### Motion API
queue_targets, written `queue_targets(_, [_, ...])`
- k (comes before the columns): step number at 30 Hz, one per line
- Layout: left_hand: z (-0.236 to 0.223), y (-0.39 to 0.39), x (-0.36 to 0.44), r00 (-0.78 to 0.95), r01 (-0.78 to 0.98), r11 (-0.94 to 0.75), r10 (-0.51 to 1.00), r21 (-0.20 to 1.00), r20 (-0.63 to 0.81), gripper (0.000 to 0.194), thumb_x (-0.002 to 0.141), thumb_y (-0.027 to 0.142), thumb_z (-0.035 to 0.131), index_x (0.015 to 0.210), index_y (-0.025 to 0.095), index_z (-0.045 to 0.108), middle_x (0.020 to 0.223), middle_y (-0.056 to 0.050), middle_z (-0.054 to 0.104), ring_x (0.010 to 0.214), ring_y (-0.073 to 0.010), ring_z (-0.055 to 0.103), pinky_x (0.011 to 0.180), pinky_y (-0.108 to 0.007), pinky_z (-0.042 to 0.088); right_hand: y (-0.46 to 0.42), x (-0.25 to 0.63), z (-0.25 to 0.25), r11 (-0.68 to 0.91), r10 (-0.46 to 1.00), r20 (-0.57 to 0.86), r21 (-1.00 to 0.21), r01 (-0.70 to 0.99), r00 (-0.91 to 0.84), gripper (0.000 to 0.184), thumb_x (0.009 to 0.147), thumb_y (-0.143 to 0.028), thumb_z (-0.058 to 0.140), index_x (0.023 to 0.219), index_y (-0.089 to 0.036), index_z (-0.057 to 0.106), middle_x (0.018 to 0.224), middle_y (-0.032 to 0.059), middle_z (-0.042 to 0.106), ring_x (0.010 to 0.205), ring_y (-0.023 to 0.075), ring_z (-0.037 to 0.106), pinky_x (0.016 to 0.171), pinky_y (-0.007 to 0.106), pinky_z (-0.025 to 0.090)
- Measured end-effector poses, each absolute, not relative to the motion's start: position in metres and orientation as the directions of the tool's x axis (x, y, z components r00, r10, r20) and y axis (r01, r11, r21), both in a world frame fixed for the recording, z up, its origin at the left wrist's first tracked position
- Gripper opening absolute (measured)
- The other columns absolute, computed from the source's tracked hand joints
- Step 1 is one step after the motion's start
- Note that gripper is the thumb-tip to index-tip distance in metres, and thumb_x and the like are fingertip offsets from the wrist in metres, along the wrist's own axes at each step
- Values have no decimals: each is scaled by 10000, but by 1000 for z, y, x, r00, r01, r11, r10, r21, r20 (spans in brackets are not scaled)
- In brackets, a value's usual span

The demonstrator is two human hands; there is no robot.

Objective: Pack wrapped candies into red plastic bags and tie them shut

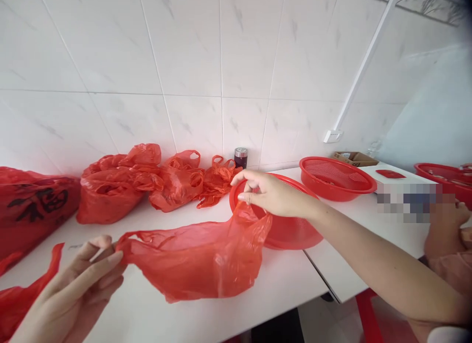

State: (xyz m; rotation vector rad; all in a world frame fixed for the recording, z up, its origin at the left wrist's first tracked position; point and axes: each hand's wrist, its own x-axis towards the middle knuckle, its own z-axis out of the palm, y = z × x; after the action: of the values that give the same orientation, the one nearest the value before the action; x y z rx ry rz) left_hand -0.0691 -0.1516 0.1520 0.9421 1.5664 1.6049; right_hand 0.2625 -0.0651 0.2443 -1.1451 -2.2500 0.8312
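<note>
A thin red plastic bag (206,262) hangs stretched sideways between my two hands, over the front of the white table (147,308). My left hand (83,279) pinches its left handle between thumb and fingers. At the other end my right hand (271,190) is closed on the right handle, thumb against the fingertips. The bag looks slack and see-through, and I cannot make out anything inside it. Right behind it and partly hidden by my right hand and the bag stands a red mesh basket (295,235).
Several filled red bags (110,185) lie along the tiled wall, a larger one with a black character (40,200) at far left. A dark jar (241,157) stands behind. Right are another red basket (337,181), a cardboard box (356,158) and another person's arm (442,235).
</note>
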Motion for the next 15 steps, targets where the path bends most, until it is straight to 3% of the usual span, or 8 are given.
queue_targets(3, [167,-144,-77,-364,-68,-20,931,997,-6,381,595,327,809,831,235,525,621,84,450,468,-40,311,409,-129,294,-56,261,252,494,828,162,-662,564,-536,259,880,-343,538,1120,-244,541,764,-38,579,618,95,510,562,219,388])
queue_targets(7, [184,-137,-64,-254,271,45,967,962,27,363,736,486,682,908,200,541,674,65,480,566,-74,428,500,-150,359,-50,257,254,523,807,144,-625,579,-573,239,851,-321,577,1071,-228,571,747,-36,583,626,101,526,593,237,403])
queue_targets(9, [185,-133,-54,-261,472,75,964,879,58,436,758,558,625,964,180,558,857,1,576,700,-120,519,570,-182,418,-51,256,252,524,804,148,-634,569,-575,243,848,-331,580,1067,-225,573,763,-31,587,642,105,540,610,243,415])
queue_targets(12, [178,-128,-47,-278,578,134,960,805,39,584,749,637,569,1115,183,581,1125,-88,604,808,-173,580,575,-206,445,-55,256,249,516,803,145,-655,552,-578,250,851,-356,571,1068,-232,572,823,-18,605,676,113,559,607,242,424])
queue_targets(15, [175,-130,-49,-221,579,255,963,774,-152,540,691,619,633,1044,212,665,938,-72,685,674,-172,607,463,-190,403,-60,258,248,531,796,164,-652,542,-582,241,859,-368,556,1062,-240,578,888,-7,626,699,119,570,596,241,421])
